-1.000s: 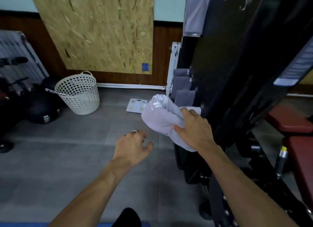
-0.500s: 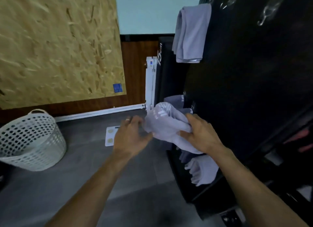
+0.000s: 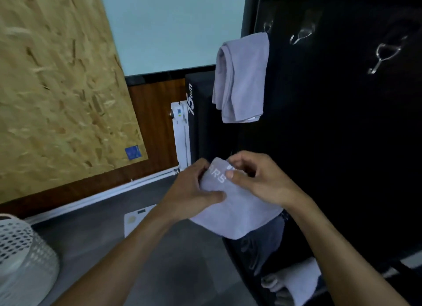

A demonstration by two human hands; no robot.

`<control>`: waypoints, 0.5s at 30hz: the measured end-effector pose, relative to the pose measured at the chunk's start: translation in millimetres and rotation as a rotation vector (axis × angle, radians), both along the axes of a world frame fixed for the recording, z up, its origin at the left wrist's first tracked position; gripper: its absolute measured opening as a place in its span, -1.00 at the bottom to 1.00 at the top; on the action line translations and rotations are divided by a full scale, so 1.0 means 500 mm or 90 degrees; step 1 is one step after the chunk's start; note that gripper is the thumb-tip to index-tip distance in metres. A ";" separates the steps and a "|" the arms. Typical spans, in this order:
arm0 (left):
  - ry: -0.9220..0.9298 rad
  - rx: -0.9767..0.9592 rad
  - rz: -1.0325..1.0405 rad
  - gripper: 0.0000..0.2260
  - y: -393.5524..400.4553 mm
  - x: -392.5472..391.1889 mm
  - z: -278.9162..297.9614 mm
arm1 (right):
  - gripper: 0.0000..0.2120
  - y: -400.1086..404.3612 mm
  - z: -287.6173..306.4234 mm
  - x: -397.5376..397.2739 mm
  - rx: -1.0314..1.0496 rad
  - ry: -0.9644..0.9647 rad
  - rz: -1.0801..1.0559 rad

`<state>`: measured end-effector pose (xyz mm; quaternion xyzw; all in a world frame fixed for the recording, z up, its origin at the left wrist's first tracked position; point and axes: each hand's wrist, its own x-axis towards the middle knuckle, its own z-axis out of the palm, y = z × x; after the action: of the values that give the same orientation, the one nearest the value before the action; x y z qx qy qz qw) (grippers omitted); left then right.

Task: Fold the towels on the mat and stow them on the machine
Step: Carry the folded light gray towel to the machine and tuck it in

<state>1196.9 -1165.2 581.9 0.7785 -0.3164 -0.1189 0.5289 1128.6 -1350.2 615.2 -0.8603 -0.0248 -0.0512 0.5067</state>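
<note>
A folded grey towel [image 3: 237, 211] with white lettering is held in both hands in front of the black machine [image 3: 338, 145]. My left hand [image 3: 191, 191] grips its left edge, thumb on top. My right hand [image 3: 258, 180] pinches its upper right corner with curled fingers. Another grey towel [image 3: 241, 77] hangs from a clear hook high on the machine. More grey towels [image 3: 294, 280] sit low on the machine at the bottom right, partly hidden by my right arm.
Two clear hooks [image 3: 301, 36] further right on the machine carry nothing. A white mesh basket [image 3: 20, 257] stands on the grey floor at the bottom left. A white scale [image 3: 134, 219] lies on the floor behind my left arm. An OSB panel [image 3: 57, 88] leans on the wall.
My left hand came up from empty air and took hold of the towel beside my right hand. The view moved closer to the machine and tilted upward.
</note>
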 end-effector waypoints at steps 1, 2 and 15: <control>0.005 0.001 -0.006 -0.67 -0.007 0.015 0.003 | -0.92 -0.005 0.004 0.016 0.004 -0.009 -0.001; 0.020 0.000 -0.024 -0.68 -0.013 0.031 0.010 | -0.93 -0.012 0.009 0.030 0.012 -0.015 -0.004; 0.334 -0.132 -0.334 -0.82 -0.101 0.253 0.082 | -0.88 -0.072 0.085 0.092 0.183 -0.088 -0.092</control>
<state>1323.6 -1215.8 622.6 0.5566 -0.3689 -0.4130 0.6193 1174.4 -1386.0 657.5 -0.7728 0.0102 -0.1496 0.6167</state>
